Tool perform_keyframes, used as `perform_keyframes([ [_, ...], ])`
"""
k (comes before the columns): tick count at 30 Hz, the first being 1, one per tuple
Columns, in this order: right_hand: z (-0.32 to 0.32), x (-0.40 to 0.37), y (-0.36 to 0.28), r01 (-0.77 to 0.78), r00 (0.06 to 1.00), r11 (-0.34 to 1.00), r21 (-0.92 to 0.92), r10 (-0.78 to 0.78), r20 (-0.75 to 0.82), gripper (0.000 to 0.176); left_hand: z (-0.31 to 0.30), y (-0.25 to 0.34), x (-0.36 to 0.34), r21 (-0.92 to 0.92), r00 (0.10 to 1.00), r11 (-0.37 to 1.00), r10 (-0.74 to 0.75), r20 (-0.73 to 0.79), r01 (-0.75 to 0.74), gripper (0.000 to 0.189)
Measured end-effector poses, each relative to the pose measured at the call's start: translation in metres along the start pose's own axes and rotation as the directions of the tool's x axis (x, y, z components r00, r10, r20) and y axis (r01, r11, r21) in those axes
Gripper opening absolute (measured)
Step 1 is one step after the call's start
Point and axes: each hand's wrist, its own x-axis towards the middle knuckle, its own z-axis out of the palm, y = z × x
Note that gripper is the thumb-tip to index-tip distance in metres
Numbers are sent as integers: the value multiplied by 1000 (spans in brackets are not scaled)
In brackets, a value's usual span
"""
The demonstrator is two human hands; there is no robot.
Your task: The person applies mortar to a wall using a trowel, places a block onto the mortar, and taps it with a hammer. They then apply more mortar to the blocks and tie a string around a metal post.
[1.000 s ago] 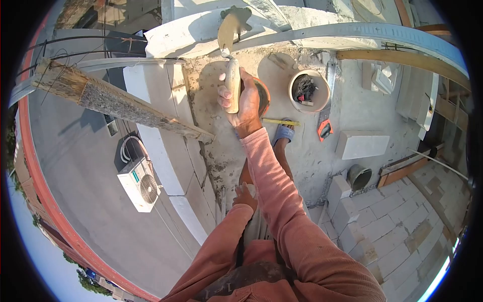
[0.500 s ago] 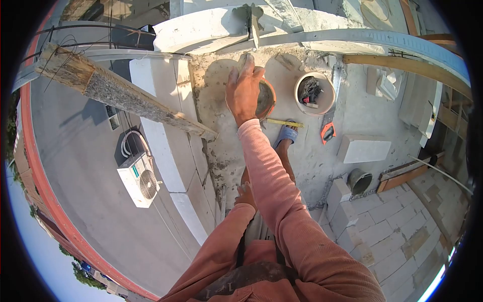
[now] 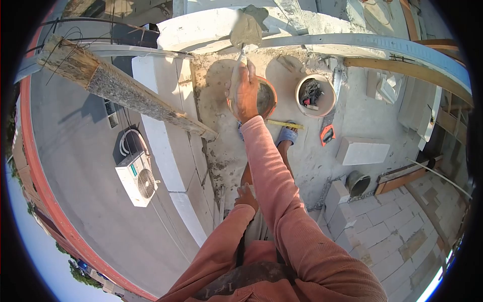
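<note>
My right hand [image 3: 245, 90] is stretched forward, shut on the wooden handle of a trowel [image 3: 245, 31]. Grey mortar lies on the trowel's blade, which is held over the top of a white block wall [image 3: 201, 25]. Below the hand sits an orange bowl of mortar [image 3: 266, 98] on the floor. My left hand [image 3: 246, 195] hangs low by my thigh, mostly hidden behind my right sleeve; nothing shows in it.
A white bucket with tools [image 3: 315, 94], a yellow tape measure [image 3: 284, 123], an orange-handled saw [image 3: 328, 128] and a loose white block [image 3: 363, 152] lie on the floor. A rough wooden beam [image 3: 121, 95] crosses at left. An air conditioner unit [image 3: 135, 177] sits far below.
The right hand turned the trowel edge-on half a second ago, and now holds its blade flat again, loaded with mortar, above the wall top. The left hand stayed put.
</note>
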Motion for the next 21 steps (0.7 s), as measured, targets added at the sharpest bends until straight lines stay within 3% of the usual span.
perform_keyframes([
  [3, -1, -31, 5, -73, 997, 997, 4, 73, 31, 49, 32, -14, 34, 131, 999, 991, -16, -28, 20, 86],
  [6, 3, -55, -11, -106, 994, 991, -80, 108, 26, 49, 23, -6, 27, 197, 999, 980, -11, -38, 18, 87],
  [10, 1, -45, -15, -18, 997, 950, -311, 43, 72, 53, 3, 4, 10, 41, 998, 997, -62, 16, 61, 92],
  [11, 4, -28, -9, 76, 996, 960, -268, -60, 67, 55, 4, 3, 10, 77, 999, 996, -45, 0, 44, 93],
  [14, 3, 11, -20, 53, 998, 972, -229, -57, -12, 55, 13, -1, 15, 95, 999, 995, -42, 13, 41, 93],
  [16, -14, 28, 14, 163, 979, 924, -345, -196, -62, 56, 13, -1, 19, 115, 999, 993, -36, 11, 34, 92],
  [19, -7, -2, 29, 90, 982, 967, -237, -126, -140, 57, 14, 2, 17, 169, 1000, 986, -14, -13, 16, 90],
  [21, 5, -38, 10, -21, 990, 991, -130, 2, -143, 58, 11, 4, 18, 179, 1000, 984, -13, -21, 17, 90],
])
